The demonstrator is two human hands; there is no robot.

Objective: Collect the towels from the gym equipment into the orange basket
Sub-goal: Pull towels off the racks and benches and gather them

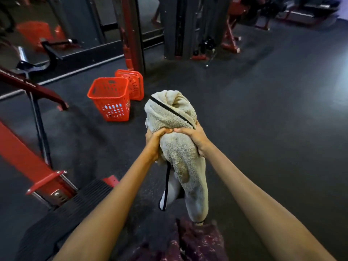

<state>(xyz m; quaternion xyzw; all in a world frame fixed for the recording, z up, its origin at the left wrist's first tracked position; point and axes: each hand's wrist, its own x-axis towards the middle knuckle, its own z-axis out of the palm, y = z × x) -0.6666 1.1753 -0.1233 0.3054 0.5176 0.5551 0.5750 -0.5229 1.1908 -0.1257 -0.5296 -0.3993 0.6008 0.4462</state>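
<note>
Our two bare arms reach out in front of us, over a bit of dark purple patterned cloth at the bottom edge. Our left hand [155, 142] and our right hand [194, 139] are both closed tight around one bunched-up towel [177, 147]. The hands sit side by side, with the thumbs nearly touching on top. The towel is pale grey and fluffy with a thin black edge. One end puffs up above our hands and the other end hangs down below them.

Ahead and to the left we see two orange baskets on the dark floor [263, 110]. The nearer orange basket [110, 98] stands upright with its top open, well apart from the towel. The second basket [132, 84] lies tipped on its side just behind it, touching it.

On our left is one red gym bench frame [32, 162] with a black ribbed step [62, 217] beside it. Further back stand tall red and grey machines [180, 27], a little blurry.
</note>
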